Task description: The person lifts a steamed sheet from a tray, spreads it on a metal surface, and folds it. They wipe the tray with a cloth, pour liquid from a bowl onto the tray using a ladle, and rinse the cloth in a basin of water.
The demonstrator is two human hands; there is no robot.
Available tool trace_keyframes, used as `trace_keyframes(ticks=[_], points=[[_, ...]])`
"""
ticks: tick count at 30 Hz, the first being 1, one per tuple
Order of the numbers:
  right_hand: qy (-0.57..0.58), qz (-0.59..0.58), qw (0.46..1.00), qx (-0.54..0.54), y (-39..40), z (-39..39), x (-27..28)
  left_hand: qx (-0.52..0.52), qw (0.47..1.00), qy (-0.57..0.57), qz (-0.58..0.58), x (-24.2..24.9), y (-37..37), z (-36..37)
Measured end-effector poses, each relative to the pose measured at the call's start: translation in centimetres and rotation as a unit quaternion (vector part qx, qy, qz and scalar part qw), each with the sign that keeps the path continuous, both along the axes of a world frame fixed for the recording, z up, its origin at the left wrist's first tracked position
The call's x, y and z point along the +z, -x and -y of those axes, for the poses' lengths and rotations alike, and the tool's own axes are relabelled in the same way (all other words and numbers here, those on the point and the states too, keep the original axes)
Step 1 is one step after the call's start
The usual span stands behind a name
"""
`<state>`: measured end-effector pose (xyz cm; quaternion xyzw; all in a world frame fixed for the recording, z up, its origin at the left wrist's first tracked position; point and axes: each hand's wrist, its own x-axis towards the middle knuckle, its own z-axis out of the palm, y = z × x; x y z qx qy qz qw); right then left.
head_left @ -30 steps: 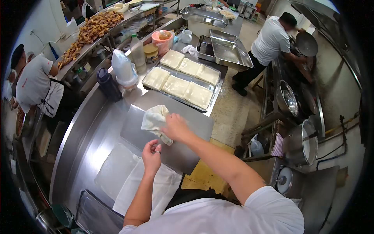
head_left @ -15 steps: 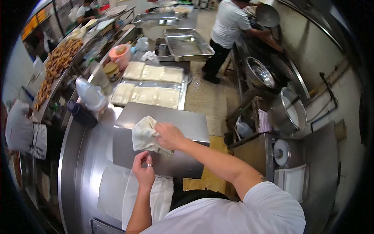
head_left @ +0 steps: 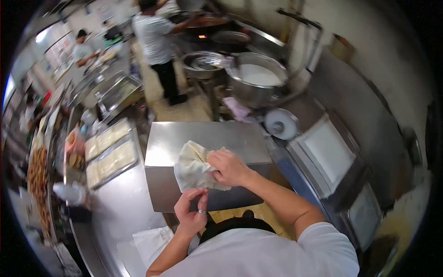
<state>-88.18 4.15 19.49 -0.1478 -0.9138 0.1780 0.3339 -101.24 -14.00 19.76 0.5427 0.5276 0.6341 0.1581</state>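
Observation:
My right hand [head_left: 229,168] is closed on a bunched cream cloth [head_left: 190,167]. The cloth hangs against a large steel box-shaped piece [head_left: 244,143], over its front edge. Below the cloth is my left hand [head_left: 191,213], wearing a ring. Its fingers are curled, thumb and forefinger meeting right at the cloth's lower edge; I cannot tell what is between them. The steel piece spans from the table side toward the stove side, in front of my body, with yellow floor showing beneath it.
On the left, the steel table [head_left: 113,207] bears pale slabs in a tray [head_left: 117,161] and a white cloth [head_left: 152,242]. To the right are a large pot [head_left: 258,76] of white liquid, a round lid [head_left: 281,123] and a white-lined tray [head_left: 325,152]. A co-worker [head_left: 154,39] stands at the stove.
My view has swung right. The steel piece has shifted with my hands from over the table toward the stove side. My left fingertips have come up to the cloth's lower edge.

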Motion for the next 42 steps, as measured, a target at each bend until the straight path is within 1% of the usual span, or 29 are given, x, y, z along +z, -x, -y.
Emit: trace_keyframes(ticks=[1,4,8,9,11,13,16,17,19,22,24,25,28,29,32,33,35,36,38,40,42], points=[[-0.005,-0.011,1.000,-0.024,-3.3,-0.3,0.2,-0.050,0.998,-0.004,-0.029,0.4,-1.7,-0.8],[-0.017,-0.014,0.994,-0.106,-12.6,-0.8,0.4,-0.136,0.991,-0.019,0.003,1.0,-7.8,-3.3],[0.000,-0.002,0.971,-0.240,-23.1,-0.3,1.1,-0.200,0.979,-0.015,-0.036,1.6,-14.3,-6.8],[0.001,-0.011,0.960,-0.279,-25.5,-0.3,0.7,-0.183,0.983,-0.023,-0.020,1.7,-16.3,-7.8],[-0.004,-0.022,0.934,-0.357,-29.8,-0.2,-0.1,-0.206,0.979,-0.004,0.000,1.4,-19.1,-9.2],[-0.012,-0.027,0.903,-0.430,-33.6,-0.4,-0.6,-0.230,0.973,0.011,0.012,1.6,-21.5,-10.5],[0.030,-0.002,0.844,-0.535,-38.6,-0.9,-0.4,-0.258,0.965,0.048,-0.016,0.8,-24.0,-13.2],[0.042,-0.011,0.823,-0.567,-40.1,-1.2,-0.4,-0.264,0.962,0.067,-0.023,1.1,-24.8,-14.2],[0.063,-0.029,0.776,-0.627,-42.8,-2.3,-0.3,-0.303,0.948,0.099,-0.015,0.9,-26.4,-16.8],[0.056,-0.074,0.708,-0.700,-46.3,-4.6,-0.4,-0.349,0.929,0.126,0.002,-0.5,-28.3,-20.7],[0.079,-0.052,0.654,-0.750,-48.8,-6.8,-0.5,-0.380,0.913,0.145,0.028,-1.3,-29.4,-23.5],[0.087,-0.041,0.626,-0.774,-50.0,-8.1,-0.4,-0.387,0.909,0.156,0.007,-1.1,-29.6,-24.9],[0.088,-0.006,0.572,-0.816,-53.0,-11.6,0.2,-0.389,0.906,0.166,0.005,-2.9,-29.9,-29.9],[0.080,-0.015,0.561,-0.824,-54.1,-13.0,-0.2,-0.379,0.909,0.172,0.010,-3.9,-29.8,-31.5],[0.136,0.004,0.515,-0.846,-55.8,-16.7,-0.2,-0.379,0.905,0.189,0.028,-5.6,-28.8,-36.0],[0.148,0.012,0.500,-0.853,-56.3,-17.8,-0.7,-0.369,0.911,0.182,0.023,-5.9,-28.6,-37.3],[0.170,0.028,0.468,-0.867,-57.3,-19.8,-1.9,-0.367,0.905,0.207,0.056,-7.2,-28.2,-39.4],[0.174,0.027,0.457,-0.872,-57.5,-20.6,-2.5,-0.365,0.902,0.219,0.072,-7.8,-28.0,-40.3],[0.179,0.023,0.436,-0.882,-57.7,-22.1,-3.8,-0.362,0.900,0.236,0.055,-8.4,-27.8,-41.6],[0.198,0.016,0.424,-0.884,-58.1,-23.4,-5.2,-0.363,0.893,0.260,0.051,-9.0,-27.8,-42.8],[0.221,0.014,0.413,-0.883,-58.1,-24.1,-6.1,-0.367,0.893,0.257,0.040,-9.7,-27.9,-43.4]])
